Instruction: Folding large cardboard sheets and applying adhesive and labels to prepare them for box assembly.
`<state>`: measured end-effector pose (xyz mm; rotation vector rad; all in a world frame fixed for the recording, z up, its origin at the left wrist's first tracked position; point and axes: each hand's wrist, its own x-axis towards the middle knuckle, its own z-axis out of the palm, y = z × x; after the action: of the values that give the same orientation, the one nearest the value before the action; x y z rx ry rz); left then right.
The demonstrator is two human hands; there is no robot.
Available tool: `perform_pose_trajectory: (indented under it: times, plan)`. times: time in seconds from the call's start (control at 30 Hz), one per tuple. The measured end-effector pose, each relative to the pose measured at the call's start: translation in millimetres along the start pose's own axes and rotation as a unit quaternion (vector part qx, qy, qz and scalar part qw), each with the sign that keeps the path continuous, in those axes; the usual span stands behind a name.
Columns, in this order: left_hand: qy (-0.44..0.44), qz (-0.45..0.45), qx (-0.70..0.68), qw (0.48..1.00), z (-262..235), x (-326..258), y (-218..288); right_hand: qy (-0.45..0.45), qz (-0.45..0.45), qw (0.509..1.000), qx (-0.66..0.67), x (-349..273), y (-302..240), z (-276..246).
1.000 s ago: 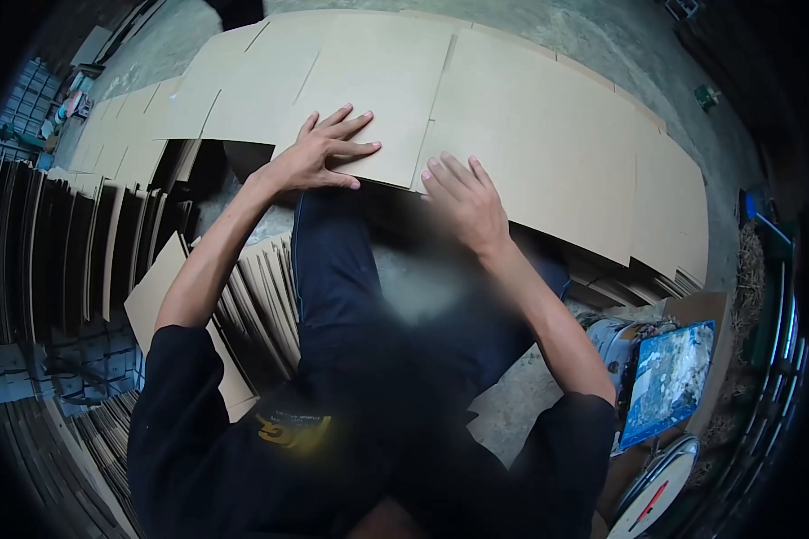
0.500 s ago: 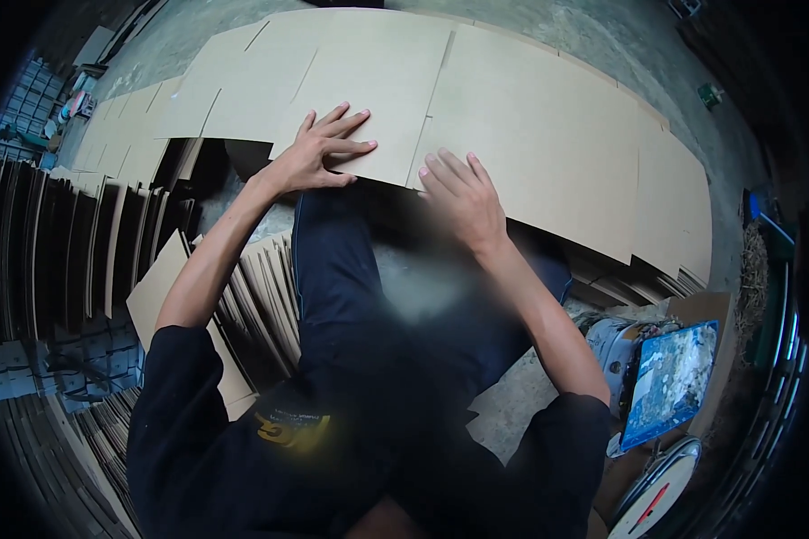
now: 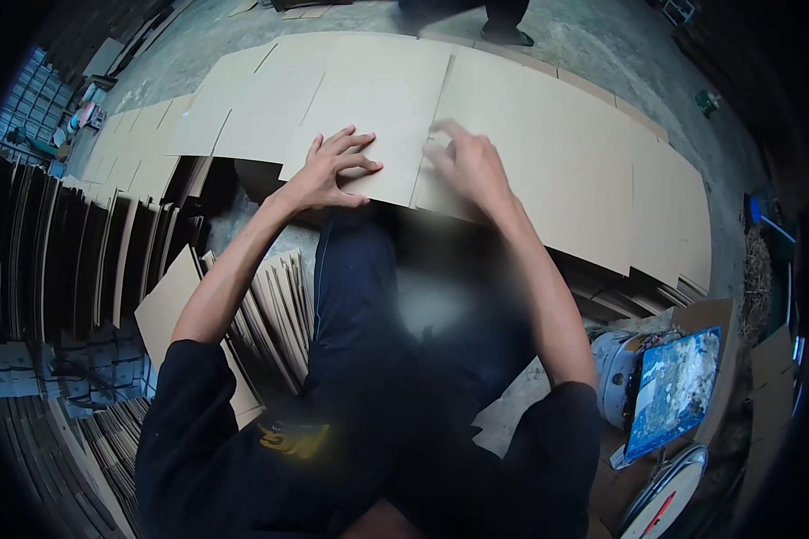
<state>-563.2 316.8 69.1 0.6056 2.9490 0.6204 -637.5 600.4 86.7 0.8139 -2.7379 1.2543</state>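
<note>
Broad flat cardboard sheets [image 3: 548,144] lie in front of me, crossed by slots and a long seam near the middle. My left hand [image 3: 333,171] rests on the panel left of that seam, fingers spread and thumb along the near edge. Just over the seam is my right hand [image 3: 472,166], its fingers bent and smeared by motion. Whether those fingertips press on the cardboard or pinch anything is unclear. Below the near edge my legs show, partly blurred.
Upright stacks of cardboard [image 3: 72,251] stand at the left, with more leaning sheets [image 3: 274,296] beside my left leg. At the lower right are a blue-rimmed, paint-smeared tray [image 3: 674,391] and a round lid [image 3: 665,494] with a red item on it. Another person's foot [image 3: 508,36] shows beyond the far edge.
My right hand has shifted up along the seam, and its fingers have bent. My left hand stays flat on the cardboard. Another person's legs have come into view at the top.
</note>
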Motion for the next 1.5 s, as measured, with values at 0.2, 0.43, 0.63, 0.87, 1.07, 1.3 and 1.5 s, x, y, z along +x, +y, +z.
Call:
perform_pose_trajectory:
  times: [0.2, 0.43, 0.63, 0.87, 1.07, 1.3, 1.5]
  plan:
    - [-0.028, -0.024, 0.005, 0.999, -10.9, 0.2, 9.4, 0.128, 0.106, 0.960, -0.227, 72.8, 11.2, 13.9]
    - [-0.063, -0.003, -0.090, 0.994, -35.6, 21.1, -4.6, 0.074, 0.172, 0.963, -0.196, 71.7, 41.7, 33.0]
    - [0.139, -0.191, 0.056, 0.970, -42.7, 64.5, -58.3, 0.077, 0.170, 0.969, -0.161, 75.1, 32.0, 35.9]
    - [0.192, -0.355, -0.135, 0.905, -64.1, 106.4, -101.4, 0.080, 0.159, 0.971, -0.161, 74.1, 39.0, 35.1]
    - [0.052, -0.348, -0.435, 0.829, -91.6, 94.3, -142.5, 0.060, 0.160, 0.969, -0.178, 74.1, 40.4, 35.9]
    - [0.051, -0.363, -0.344, 0.865, -90.3, 99.4, -144.8, 0.051, 0.161, 0.969, -0.180, 73.9, 42.7, 34.1]
    - [0.072, -0.360, -0.249, 0.896, -91.4, 100.1, -139.6, 0.037, 0.157, 0.971, -0.178, 73.2, 41.2, 31.9]
